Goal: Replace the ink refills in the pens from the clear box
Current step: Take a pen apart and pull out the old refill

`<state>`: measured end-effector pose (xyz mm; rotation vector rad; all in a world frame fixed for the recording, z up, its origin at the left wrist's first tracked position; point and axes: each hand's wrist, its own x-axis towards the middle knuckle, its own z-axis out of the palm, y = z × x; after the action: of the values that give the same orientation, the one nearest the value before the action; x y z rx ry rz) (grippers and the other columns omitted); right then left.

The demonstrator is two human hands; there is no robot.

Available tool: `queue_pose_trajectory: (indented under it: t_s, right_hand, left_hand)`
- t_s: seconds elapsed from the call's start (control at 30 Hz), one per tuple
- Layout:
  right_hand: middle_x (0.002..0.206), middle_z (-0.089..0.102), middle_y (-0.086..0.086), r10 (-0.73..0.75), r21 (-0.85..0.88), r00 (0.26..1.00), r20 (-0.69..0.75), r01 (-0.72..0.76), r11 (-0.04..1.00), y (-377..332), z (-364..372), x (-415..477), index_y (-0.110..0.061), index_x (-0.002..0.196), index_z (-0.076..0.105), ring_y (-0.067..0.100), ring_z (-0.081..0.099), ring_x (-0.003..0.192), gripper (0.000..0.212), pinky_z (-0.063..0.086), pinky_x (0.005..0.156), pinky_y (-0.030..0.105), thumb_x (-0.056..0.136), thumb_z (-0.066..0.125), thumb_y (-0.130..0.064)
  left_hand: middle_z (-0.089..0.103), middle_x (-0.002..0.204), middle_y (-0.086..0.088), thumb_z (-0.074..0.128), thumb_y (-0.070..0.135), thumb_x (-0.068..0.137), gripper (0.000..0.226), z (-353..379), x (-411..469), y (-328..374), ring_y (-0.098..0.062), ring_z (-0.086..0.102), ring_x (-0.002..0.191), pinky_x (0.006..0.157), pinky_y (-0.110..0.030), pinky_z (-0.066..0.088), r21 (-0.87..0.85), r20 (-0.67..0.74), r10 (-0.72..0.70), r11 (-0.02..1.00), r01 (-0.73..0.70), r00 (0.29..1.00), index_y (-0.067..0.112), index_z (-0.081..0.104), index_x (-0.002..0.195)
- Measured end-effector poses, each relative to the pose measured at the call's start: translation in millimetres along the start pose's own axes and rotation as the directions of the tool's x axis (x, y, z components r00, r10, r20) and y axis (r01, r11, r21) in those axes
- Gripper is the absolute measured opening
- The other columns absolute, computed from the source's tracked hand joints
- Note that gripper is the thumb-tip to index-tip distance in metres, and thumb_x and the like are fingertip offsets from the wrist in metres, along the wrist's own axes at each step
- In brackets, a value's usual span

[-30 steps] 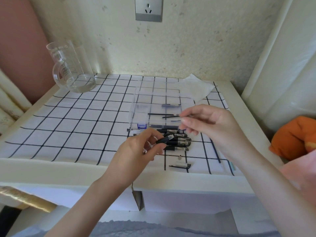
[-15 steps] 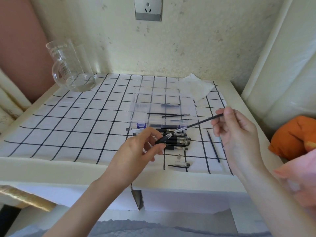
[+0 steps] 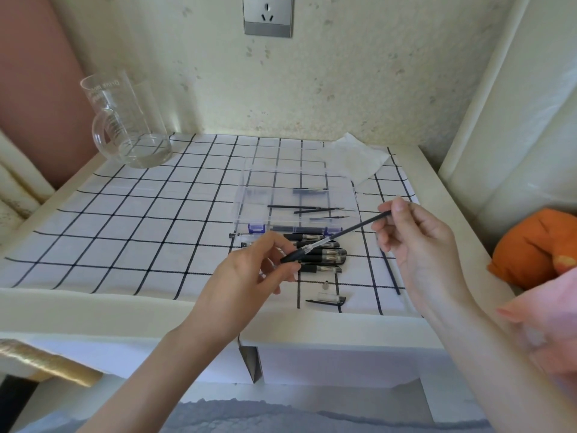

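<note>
My left hand [image 3: 249, 273] pinches a pen barrel [image 3: 299, 253] with a black grip and a clear body, tilted up to the right. My right hand [image 3: 415, 242] holds the far end of a thin dark ink refill [image 3: 356, 228] whose other end sits in the barrel's clear end. Behind them the clear box [image 3: 281, 182] stands open with a few loose refills [image 3: 307, 208] on its floor. Several black pens [image 3: 324, 257] lie side by side in front of the box. A single refill [image 3: 390, 273] lies on the cloth under my right hand.
A clear pen cap [image 3: 327, 299] and a small metal tip [image 3: 325, 285] lie near the table's front edge. A glass measuring jug [image 3: 125, 126] stands at the back left, a white tissue [image 3: 356, 157] at the back right. An orange cushion [image 3: 537, 248] sits beside the table.
My right hand drew back from the box to the right with a refill, and the refill's tip now meets the barrel in my left hand. One refill appeared on the cloth at the right.
</note>
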<state>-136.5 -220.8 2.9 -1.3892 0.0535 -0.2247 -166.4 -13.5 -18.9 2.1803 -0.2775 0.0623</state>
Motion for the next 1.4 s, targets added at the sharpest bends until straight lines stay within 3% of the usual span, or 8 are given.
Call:
queue_pose_trajectory:
  t_s: [0.17,0.3,0.47,0.67,0.93,1.03,1.13,1.4]
  right_hand:
    - [0.069,0.067,0.003,0.064,-0.09,0.977,0.205,-0.046,0.995,4,6,-7,-0.006,0.088,0.07,0.013,0.051,0.056,0.022,0.042,0.053,0.018,0.089,0.054,-0.022]
    - [0.078,0.072,0.01,0.249,-0.371,0.871,0.424,-0.084,0.925,8,13,-15,-0.012,0.089,0.073,0.01,0.053,0.056,0.024,0.043,0.054,0.017,0.076,0.066,-0.031]
    - [0.082,0.071,0.002,0.242,-0.583,0.894,0.376,0.025,0.812,12,5,-9,-0.022,0.095,0.072,-0.001,0.054,0.06,0.021,0.043,0.059,0.008,0.076,0.074,-0.015]
    - [0.072,0.063,-0.009,0.283,-0.779,0.875,0.393,0.154,0.608,24,8,-15,-0.029,0.088,0.071,-0.001,0.049,0.06,0.016,0.037,0.056,0.009,0.074,0.076,-0.026]
    - [0.062,0.061,-0.013,0.262,-0.775,0.877,0.402,0.174,0.608,25,10,-14,-0.02,0.079,0.073,-0.008,0.053,0.058,0.004,0.039,0.057,0.006,0.079,0.071,-0.016]
    - [0.065,0.066,-0.007,0.205,-0.665,0.911,0.359,0.095,0.741,17,10,-10,-0.017,0.081,0.073,-0.003,0.054,0.054,0.007,0.041,0.055,0.007,0.081,0.068,-0.012]
    - [0.068,0.068,0.0,0.171,-0.379,0.937,0.305,-0.045,0.924,4,6,-6,-0.008,0.088,0.072,0.005,0.057,0.056,0.01,0.047,0.055,0.015,0.084,0.063,-0.004]
    - [0.068,0.068,-0.004,0.179,-0.256,0.925,0.334,-0.094,0.962,1,13,-10,-0.01,0.089,0.072,0.005,0.057,0.06,0.011,0.046,0.056,0.016,0.084,0.062,-0.006]
  left_hand:
    - [0.065,0.071,0.012,0.061,0.029,0.085,0.011,1,0,1,-0.005,0.059,0.057,0.052,-0.014,0.043,0.003,0.004,-0.017,1.0,0.017,1.0,0.033,0.052,0.089]
    - [0.066,0.071,0.009,0.062,0.027,0.085,0.011,2,0,2,-0.006,0.059,0.056,0.05,-0.011,0.04,0.001,0.006,-0.005,1.0,0.005,1.0,0.031,0.052,0.088]
    - [0.065,0.072,0.01,0.062,0.03,0.084,0.012,0,0,0,-0.006,0.059,0.057,0.054,-0.019,0.046,0.009,-0.003,-0.015,1.0,0.015,1.0,0.033,0.051,0.089]
    - [0.064,0.072,0.01,0.062,0.032,0.084,0.012,0,0,0,-0.006,0.059,0.058,0.054,-0.018,0.046,0.019,0.003,-0.017,1.0,0.017,1.0,0.035,0.051,0.089]
    - [0.064,0.074,0.011,0.062,0.035,0.082,0.013,0,0,0,-0.006,0.06,0.059,0.058,-0.027,0.051,0.034,-0.001,-0.018,0.999,0.018,1.0,0.036,0.051,0.088]
    - [0.064,0.073,0.012,0.063,0.034,0.082,0.013,-1,1,-1,-0.006,0.06,0.058,0.057,-0.026,0.05,0.037,-0.003,-0.017,0.999,0.017,1.0,0.037,0.051,0.087]
    - [0.064,0.073,0.012,0.064,0.033,0.082,0.014,-1,1,-1,-0.006,0.06,0.058,0.056,-0.023,0.047,0.036,-0.01,-0.02,0.999,0.02,1.0,0.038,0.051,0.086]
    - [0.063,0.072,0.012,0.064,0.032,0.082,0.014,-1,0,0,-0.006,0.059,0.057,0.056,-0.025,0.047,0.032,-0.011,-0.03,0.999,0.031,0.999,0.037,0.052,0.085]
